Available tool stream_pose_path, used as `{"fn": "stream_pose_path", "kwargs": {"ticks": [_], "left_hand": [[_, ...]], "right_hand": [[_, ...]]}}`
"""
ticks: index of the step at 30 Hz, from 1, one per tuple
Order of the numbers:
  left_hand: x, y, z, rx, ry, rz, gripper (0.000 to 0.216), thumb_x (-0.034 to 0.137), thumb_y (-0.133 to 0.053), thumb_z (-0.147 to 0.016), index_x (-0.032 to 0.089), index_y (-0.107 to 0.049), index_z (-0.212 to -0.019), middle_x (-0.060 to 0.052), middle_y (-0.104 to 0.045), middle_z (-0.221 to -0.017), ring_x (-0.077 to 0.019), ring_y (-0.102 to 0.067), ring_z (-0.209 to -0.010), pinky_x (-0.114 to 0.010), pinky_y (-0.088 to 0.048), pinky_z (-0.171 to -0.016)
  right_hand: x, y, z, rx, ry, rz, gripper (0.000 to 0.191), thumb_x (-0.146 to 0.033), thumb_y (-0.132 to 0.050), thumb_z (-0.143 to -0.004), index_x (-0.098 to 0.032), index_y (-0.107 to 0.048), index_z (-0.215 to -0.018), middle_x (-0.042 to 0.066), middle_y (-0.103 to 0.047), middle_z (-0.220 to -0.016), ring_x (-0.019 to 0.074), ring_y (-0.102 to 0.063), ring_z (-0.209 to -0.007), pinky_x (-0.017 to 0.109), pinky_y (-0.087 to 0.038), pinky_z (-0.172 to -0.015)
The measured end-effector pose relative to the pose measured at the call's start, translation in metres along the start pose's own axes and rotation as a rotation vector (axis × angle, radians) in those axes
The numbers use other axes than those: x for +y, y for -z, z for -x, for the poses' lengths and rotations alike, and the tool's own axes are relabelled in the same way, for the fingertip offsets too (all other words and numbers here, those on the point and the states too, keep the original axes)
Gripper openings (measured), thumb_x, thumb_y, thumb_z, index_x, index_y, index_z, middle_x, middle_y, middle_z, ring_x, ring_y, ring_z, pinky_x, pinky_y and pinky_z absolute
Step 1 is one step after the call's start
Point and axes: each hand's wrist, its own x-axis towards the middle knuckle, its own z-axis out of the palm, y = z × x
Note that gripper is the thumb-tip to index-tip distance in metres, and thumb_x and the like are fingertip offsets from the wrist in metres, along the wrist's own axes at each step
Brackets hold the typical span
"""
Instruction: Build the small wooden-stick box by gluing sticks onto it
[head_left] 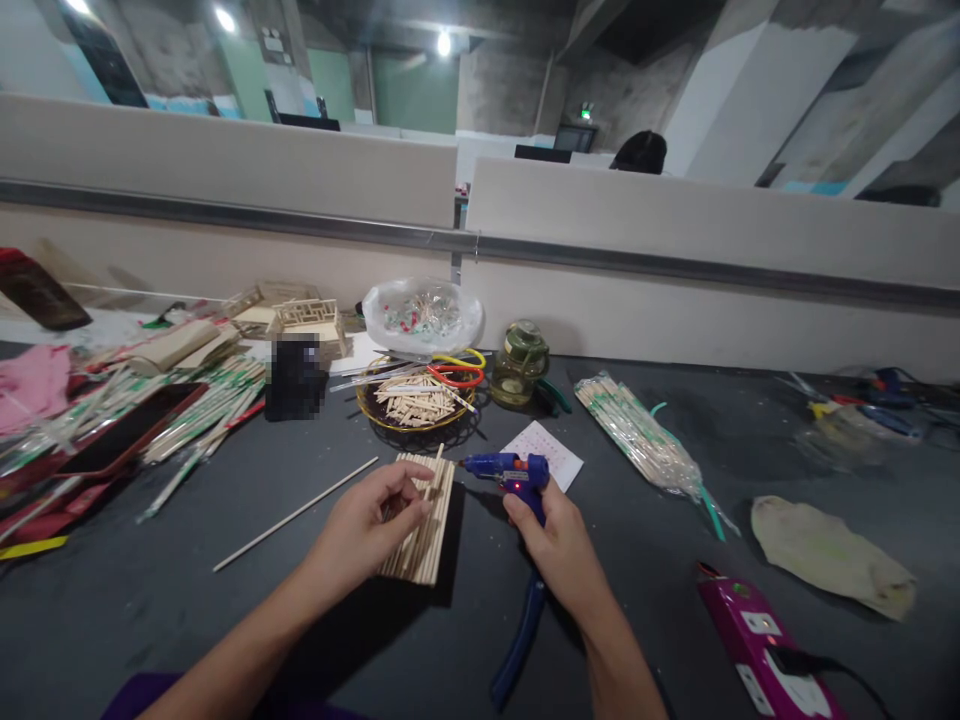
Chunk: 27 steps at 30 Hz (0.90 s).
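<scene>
In the head view, a small panel of wooden sticks [420, 560], laid side by side, is on the dark table. My left hand [382, 515] curls over the panel, thumb and fingers closed on a thin wooden stick [438, 462] that lies along it and juts past its far edge. A blue hot glue gun [506, 468] with a small red light is gripped in my right hand [559, 540]. Its nozzle points left, close to the panel's upper right corner; whether it touches is hard to tell. Blue-handled pliers [519, 640] lie below the right hand.
Behind the panel, a basket [367, 412] holds short stick pieces and scissors [457, 375]. A glass jar [517, 365] stands beside it. Bagged sticks [645, 435], a cloth [832, 555] and a magenta power strip [757, 640] are rightward. A loose stick [296, 515] lies left.
</scene>
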Motion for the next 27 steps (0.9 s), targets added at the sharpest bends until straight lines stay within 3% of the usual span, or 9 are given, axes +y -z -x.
{"fn": "stream_pose_path", "kwargs": {"ticks": [27], "left_hand": [[-0.0014,0.0005,0.0000,0.009,-0.014,-0.021,0.025,0.030,-0.057,-0.082,0.019,-0.062,-0.104,0.001,-0.060,-0.074,-0.0134,-0.054,-0.069,-0.024,-0.040,-0.064]], "right_hand": [[0.0003,0.0060,0.0020,-0.026,0.009,0.011,0.033,-0.038,-0.050,-0.089,-0.017,-0.056,-0.114,0.006,-0.068,-0.087,0.0228,-0.063,-0.080,0.031,-0.046,-0.072]]}}
